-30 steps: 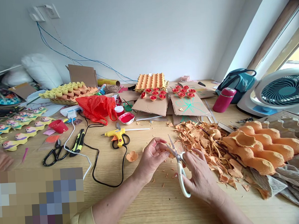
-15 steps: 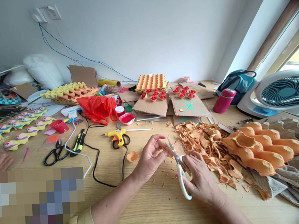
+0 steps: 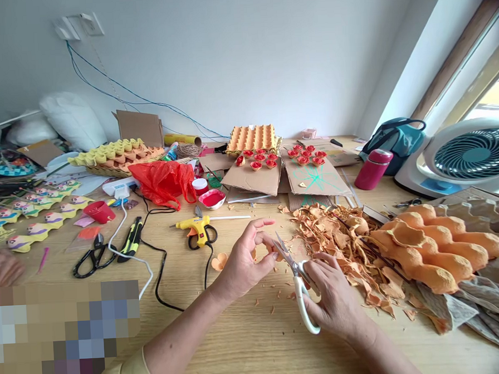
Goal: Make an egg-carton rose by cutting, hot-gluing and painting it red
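My left hand (image 3: 250, 260) pinches a small orange carton piece, mostly hidden by the fingers, between thumb and fingertips. My right hand (image 3: 332, 294) is wrapped round the white handles of the scissors (image 3: 302, 301). Their blades are parted and point up and left, close to my left fingertips. Left of my left wrist lies an orange petalled cup (image 3: 219, 261). To the right of the blades spreads a heap of orange scraps (image 3: 323, 233), with a few small bits on the table beneath my hands.
A yellow glue gun (image 3: 197, 230) with a black cord lies left of my hands. Orange egg cartons (image 3: 440, 244) stand at the right. Red flowers sit on cardboard (image 3: 255, 181) behind. Black scissors (image 3: 95, 257) and another person's hand (image 3: 3, 268) are at the left.
My left hand has shifted slightly left, its upper fingers lifted and more spread. The scissors' blades have moved a little to the left and down.
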`<state>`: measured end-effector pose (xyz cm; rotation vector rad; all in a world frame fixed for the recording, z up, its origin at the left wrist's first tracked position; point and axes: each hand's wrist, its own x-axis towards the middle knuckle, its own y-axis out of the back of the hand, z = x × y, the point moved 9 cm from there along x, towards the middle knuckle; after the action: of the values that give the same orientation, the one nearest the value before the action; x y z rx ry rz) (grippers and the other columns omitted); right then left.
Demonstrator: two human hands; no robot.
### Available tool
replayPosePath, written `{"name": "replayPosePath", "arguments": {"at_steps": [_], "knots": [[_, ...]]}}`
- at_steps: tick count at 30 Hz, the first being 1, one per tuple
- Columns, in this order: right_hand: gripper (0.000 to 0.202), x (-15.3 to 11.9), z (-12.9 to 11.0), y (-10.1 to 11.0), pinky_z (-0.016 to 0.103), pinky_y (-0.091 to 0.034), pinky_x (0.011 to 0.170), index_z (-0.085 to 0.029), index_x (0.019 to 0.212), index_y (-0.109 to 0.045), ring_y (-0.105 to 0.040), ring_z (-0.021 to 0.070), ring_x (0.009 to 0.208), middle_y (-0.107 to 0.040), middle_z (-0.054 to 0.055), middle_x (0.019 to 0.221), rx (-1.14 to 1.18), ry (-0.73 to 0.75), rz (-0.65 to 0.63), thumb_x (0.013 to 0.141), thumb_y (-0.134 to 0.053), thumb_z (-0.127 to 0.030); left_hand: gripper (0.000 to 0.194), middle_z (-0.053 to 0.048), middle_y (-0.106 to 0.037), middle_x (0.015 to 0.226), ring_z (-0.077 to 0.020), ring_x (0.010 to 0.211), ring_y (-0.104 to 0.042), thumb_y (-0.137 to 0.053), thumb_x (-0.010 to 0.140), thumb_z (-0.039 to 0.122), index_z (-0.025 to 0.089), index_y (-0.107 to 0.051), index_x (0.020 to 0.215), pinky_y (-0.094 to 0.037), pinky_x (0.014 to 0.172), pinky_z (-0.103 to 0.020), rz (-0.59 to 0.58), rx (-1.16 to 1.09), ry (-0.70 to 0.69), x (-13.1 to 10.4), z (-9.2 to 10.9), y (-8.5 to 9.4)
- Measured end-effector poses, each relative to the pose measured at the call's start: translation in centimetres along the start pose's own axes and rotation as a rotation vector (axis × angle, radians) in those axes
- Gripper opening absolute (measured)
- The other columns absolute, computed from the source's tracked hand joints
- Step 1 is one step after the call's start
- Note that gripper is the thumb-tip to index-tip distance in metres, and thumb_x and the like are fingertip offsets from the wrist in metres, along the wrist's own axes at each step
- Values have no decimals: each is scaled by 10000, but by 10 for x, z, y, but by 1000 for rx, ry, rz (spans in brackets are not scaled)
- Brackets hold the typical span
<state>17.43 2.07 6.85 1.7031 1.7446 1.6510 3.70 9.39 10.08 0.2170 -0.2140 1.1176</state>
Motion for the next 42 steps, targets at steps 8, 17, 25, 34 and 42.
{"name": "replayPosePath", "arguments": {"at_steps": [8, 17, 25, 34, 42], "knots": [[263, 1, 0, 0, 402, -426, 846, -241, 777, -360, -430, 144, 621, -469, -48, 690, 19, 7, -11, 945, -553, -302, 577, -21, -695, 861, -187, 889, -667, -656, 820, 101, 218, -447, 1345, -471, 905, -331, 8, 68, -7, 1, 3, 3], [302, 3, 19, -2, 290, -427, 605, -242, 702, -416, -481, 166, 635, -503, -18, 638, 149, -158, 44, 968, -532, -328, 584, -11, -689, 840, -155, 804, -631, -672, 820, 152, 201, -466, 1365, -458, 824, -303, -30, -6, 93, 7, -21, 6], [239, -4, 48, -5, 302, -483, 658, -223, 1027, -617, -583, 183, 736, -626, 11, 809, 575, -432, 86, 920, -638, -436, 611, -3, -640, 861, -121, 741, -603, -773, 766, 211, 195, -487, 1306, -448, 692, -256, -136, -201, 262, 4, -39, -10], [302, -4, 42, -22, 334, -526, 742, -250, 1084, -591, -623, 196, 822, -658, 25, 908, 826, -448, 54, 881, -702, -445, 712, -39, -639, 1015, -155, 797, -662, -806, 740, 196, 248, -463, 1362, -516, 776, -328, -273, 96, 264, -8, -40, -27], [415, -2, 45, -23, 255, -453, 565, -252, 1001, -594, -543, 147, 677, -616, -4, 827, 1071, -597, 169, 744, -821, -486, 832, -35, -639, 1040, -211, 1076, -611, -770, 737, 130, 285, -413, 1472, -425, 1031, -406, -320, 172, 181, -11, -43, -33]]}}
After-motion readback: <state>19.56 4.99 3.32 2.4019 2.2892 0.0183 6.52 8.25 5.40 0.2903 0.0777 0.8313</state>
